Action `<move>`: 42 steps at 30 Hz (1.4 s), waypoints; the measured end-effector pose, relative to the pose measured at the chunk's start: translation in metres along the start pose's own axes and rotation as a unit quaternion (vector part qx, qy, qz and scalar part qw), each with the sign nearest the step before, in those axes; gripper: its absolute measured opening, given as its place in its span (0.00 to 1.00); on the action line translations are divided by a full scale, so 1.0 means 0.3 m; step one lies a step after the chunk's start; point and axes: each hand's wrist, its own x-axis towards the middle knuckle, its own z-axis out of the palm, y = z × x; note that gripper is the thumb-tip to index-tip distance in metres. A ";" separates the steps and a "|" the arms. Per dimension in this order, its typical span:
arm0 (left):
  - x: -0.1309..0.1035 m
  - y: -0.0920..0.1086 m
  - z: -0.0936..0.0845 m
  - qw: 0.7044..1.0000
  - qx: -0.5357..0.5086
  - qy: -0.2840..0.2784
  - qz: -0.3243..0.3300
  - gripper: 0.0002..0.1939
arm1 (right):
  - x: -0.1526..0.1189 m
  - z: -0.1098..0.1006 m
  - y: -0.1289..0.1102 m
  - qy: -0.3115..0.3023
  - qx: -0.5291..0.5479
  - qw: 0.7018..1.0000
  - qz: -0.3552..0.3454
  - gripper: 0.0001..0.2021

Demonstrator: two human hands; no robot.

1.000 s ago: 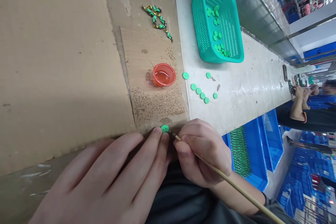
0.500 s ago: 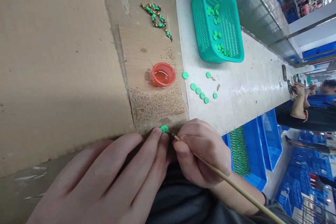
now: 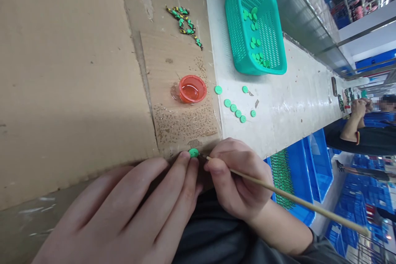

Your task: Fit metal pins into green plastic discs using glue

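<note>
My left hand (image 3: 130,210) lies flat on the cardboard edge, its fingertips pressing on a small green disc (image 3: 193,152). My right hand (image 3: 239,177) pinches a thin wooden stick (image 3: 287,200) like a pen, and the stick's tip touches the disc's right side. An orange cap of clear liquid (image 3: 192,88) sits just beyond on the cardboard (image 3: 77,70). Several loose green discs (image 3: 235,109) lie on the white bench to the right of it.
A teal basket (image 3: 241,45) holding several green discs stands at the far right of the bench (image 3: 293,99). Green-and-yellow assembled pieces (image 3: 185,24) lie on the cardboard behind. Blue bins (image 3: 306,177) sit below the bench edge. Another person's arms (image 3: 352,119) work further along.
My right hand has tilted the stick flatter, so its free end swings out to the right. The left hand and the green disc stay put.
</note>
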 end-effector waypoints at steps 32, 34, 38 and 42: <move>0.019 0.004 0.006 1.000 0.025 0.008 -0.011 0.24 | 0.000 0.016 0.000 0.053 0.082 0.988 0.118 0.07; 0.018 0.003 0.008 1.000 0.026 0.010 -0.010 0.23 | -0.001 0.017 0.000 0.058 0.091 0.988 0.112 0.07; 0.011 -0.008 0.024 0.999 0.031 0.034 -0.005 0.21 | 0.019 0.002 -0.009 0.081 0.117 0.985 0.102 0.08; 0.034 -0.010 0.024 0.998 0.039 0.056 -0.002 0.17 | 0.101 -0.036 -0.010 0.098 0.053 0.991 0.069 0.05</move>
